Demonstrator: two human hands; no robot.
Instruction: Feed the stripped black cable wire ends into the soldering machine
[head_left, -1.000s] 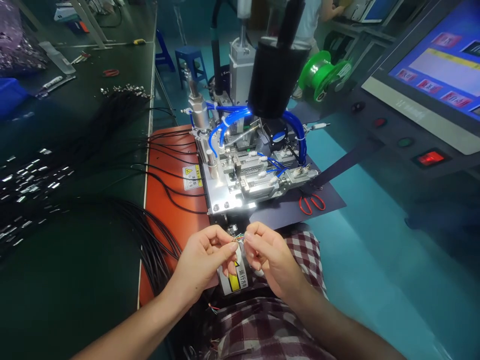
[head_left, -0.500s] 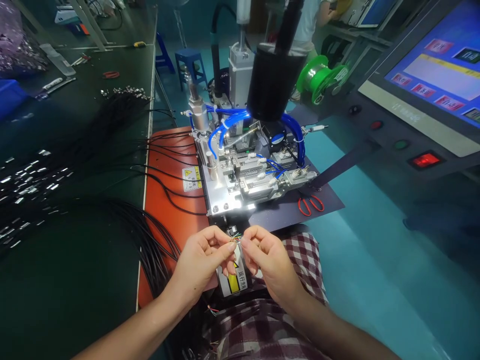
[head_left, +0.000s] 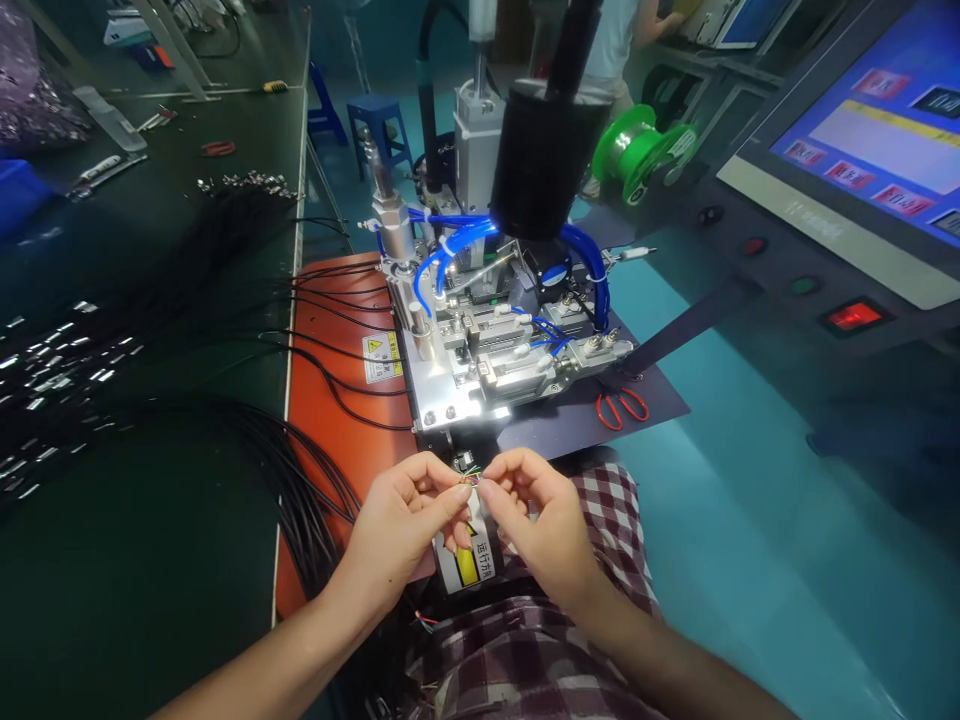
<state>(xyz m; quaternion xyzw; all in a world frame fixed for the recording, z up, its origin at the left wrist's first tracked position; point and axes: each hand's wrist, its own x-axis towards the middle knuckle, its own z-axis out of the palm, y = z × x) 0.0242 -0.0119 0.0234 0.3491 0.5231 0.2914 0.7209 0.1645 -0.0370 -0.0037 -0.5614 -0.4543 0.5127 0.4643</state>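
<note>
Thin coloured wires (head_left: 472,478) stick out between my two hands, just in front of the metal machine (head_left: 517,370). My left hand (head_left: 409,515) pinches them between thumb and forefinger. From the right, my right hand (head_left: 544,520) closes thumb and forefinger on the wires' ends. Both hands are over a white label with a yellow and black mark (head_left: 466,565), which they partly cover. The cable that the wires belong to is hidden by my left hand.
Black cables (head_left: 300,470) cross the orange mat (head_left: 322,375) on the left. Red-handled scissors (head_left: 622,408) lie right of the machine. A control screen (head_left: 877,140) stands at the right, near a green spool (head_left: 634,155). A person (head_left: 609,50) is behind.
My right hand has shifted slightly and its fingers have changed their bend at the wires. The left hand keeps its pinch almost unmoved.
</note>
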